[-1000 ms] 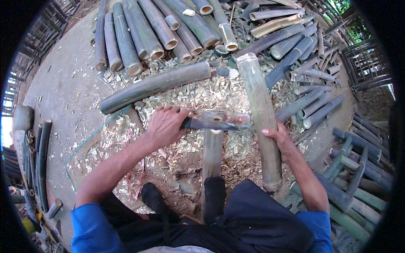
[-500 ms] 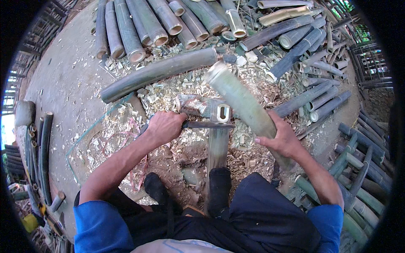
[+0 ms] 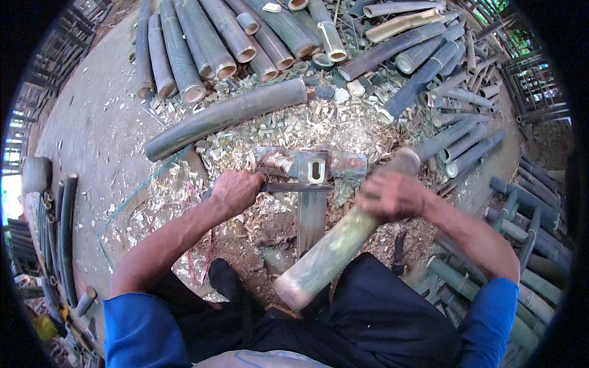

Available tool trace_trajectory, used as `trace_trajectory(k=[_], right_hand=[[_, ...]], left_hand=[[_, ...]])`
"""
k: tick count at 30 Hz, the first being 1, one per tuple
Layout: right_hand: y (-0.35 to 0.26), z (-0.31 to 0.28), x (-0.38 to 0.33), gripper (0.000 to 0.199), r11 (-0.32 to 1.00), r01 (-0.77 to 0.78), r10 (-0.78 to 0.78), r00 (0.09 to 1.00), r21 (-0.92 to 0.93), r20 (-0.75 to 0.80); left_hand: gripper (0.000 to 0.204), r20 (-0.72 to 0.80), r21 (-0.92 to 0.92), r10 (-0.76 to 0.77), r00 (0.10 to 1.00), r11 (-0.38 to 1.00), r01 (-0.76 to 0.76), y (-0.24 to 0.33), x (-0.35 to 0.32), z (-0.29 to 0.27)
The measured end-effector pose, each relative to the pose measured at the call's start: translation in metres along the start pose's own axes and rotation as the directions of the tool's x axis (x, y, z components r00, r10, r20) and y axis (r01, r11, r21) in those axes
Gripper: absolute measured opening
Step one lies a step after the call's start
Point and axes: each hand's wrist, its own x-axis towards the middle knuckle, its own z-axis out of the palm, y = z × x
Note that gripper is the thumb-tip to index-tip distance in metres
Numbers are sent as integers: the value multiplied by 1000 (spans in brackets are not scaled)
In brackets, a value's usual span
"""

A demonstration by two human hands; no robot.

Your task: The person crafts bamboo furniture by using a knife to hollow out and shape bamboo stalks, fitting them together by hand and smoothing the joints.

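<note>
My left hand (image 3: 238, 191) is closed round the handle of a knife (image 3: 291, 187). Its long dark blade points right, lying across a pale bamboo length (image 3: 311, 221) beside a slot-shaped opening. That length runs away from me between my feet, its far part against a worn wooden block (image 3: 276, 161). Blurred by motion, my right hand (image 3: 392, 195) grips a thick green bamboo section (image 3: 331, 254) near its far end. This section slants down to the left over my lap, its near end covering part of the slotted length and one foot.
Pale wood chips (image 3: 245, 132) cover the ground. A long bamboo pole (image 3: 227, 116) lies beyond the block. Cut bamboo tubes (image 3: 215, 43) are piled at the back, with others (image 3: 472, 144) at right. More poles (image 3: 67, 233) stand at far left.
My right hand has turned over, swinging the bamboo section round so its long part now points toward me instead of away. My left hand and the knife stay nearly in place.
</note>
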Motion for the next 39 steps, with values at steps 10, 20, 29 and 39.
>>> trace_trajectory(k=[10,20,29,39], right_hand=[[15,7,8,69,998,16,-11,995,54,-97],[16,16,17,52,999,-52,53,997,6,-54],[15,18,17,48,993,-80,73,993,-87,-89],[15,5,18,60,960,-230,231,973,-159,-12]], left_hand=[[25,-5,10,-23,1000,1000,23,1,5,6],[18,-17,8,-42,999,999,42,2,-1,5],[17,-100,-12,-26,995,1000,25,6,3,3],[18,-46,-20,-59,997,998,58,8,0,8]])
